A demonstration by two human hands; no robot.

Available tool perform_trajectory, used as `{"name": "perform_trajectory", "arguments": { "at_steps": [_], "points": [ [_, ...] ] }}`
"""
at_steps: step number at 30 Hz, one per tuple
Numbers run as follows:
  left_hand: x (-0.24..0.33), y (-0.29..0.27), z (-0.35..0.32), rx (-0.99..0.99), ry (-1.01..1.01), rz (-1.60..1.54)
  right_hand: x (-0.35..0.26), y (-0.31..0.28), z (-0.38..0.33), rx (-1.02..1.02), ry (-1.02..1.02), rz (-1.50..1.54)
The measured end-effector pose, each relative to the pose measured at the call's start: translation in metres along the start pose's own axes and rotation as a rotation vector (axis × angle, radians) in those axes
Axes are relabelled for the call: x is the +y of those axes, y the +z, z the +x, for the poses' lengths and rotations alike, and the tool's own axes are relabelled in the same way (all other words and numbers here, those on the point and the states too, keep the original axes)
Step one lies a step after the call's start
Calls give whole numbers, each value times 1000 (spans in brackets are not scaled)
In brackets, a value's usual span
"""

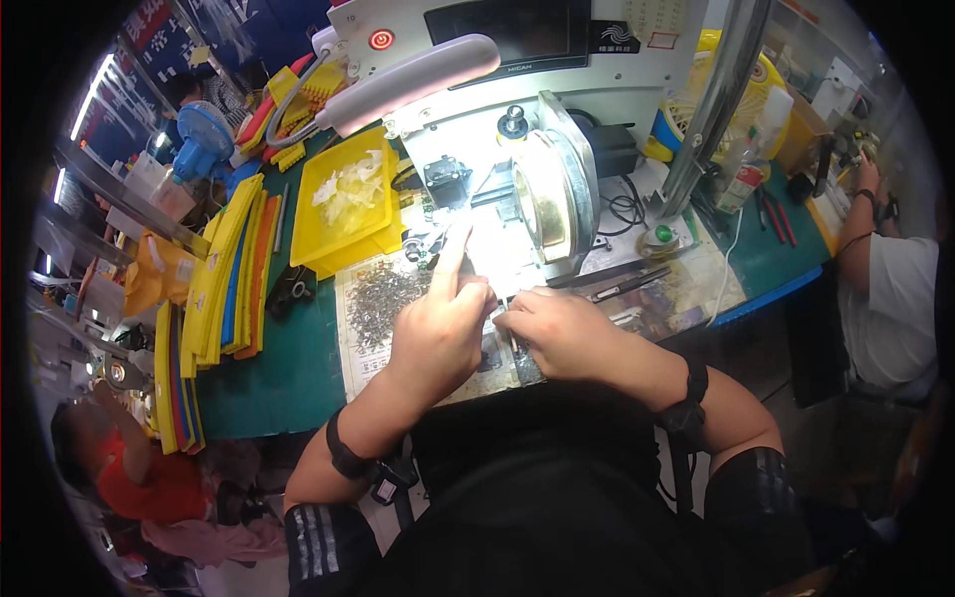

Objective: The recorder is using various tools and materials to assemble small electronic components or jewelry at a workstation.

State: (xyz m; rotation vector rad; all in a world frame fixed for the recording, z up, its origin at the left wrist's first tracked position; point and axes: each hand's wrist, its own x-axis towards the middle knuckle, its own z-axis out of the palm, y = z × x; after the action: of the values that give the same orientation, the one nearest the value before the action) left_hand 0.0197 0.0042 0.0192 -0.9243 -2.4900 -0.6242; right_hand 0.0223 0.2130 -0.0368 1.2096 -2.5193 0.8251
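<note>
My left hand (436,333) is in front of the machine, its index finger stretched toward the brightly lit metal fixture (448,184). The thumb and other fingers of that hand are curled in. Close beside it, my right hand (562,330) is closed in a pinch. Something small and thin sits between the two hands, too small and too glared to name. A round metal wheel (542,204) stands upright on the machine just beyond my right hand. To the left of my left hand, a pile of small dark metal pieces (386,298) lies on a printed sheet.
A yellow bin (316,249) holds crumpled white film. Stacked yellow, blue and orange strips (227,284) lie on the green bench at left. A lamp (418,85) hangs overhead. Red-handled pliers (778,219) lie at right. One person (890,308) is at right, another (149,473) at left.
</note>
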Motion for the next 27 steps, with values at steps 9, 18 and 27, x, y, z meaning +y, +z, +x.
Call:
{"name": "perform_trajectory", "arguments": {
  "at_steps": [9,18,27],
  "points": [
    [-13,5,-15,114,110,-118,-16,-40,4,569,-124,-25],
    [-29,16,-22,93,155,-165,-38,-69,16,657,-252,30],
    [-32,13,-23,112,172,-175,-37,-64,0,605,-165,76]
  ]
}}
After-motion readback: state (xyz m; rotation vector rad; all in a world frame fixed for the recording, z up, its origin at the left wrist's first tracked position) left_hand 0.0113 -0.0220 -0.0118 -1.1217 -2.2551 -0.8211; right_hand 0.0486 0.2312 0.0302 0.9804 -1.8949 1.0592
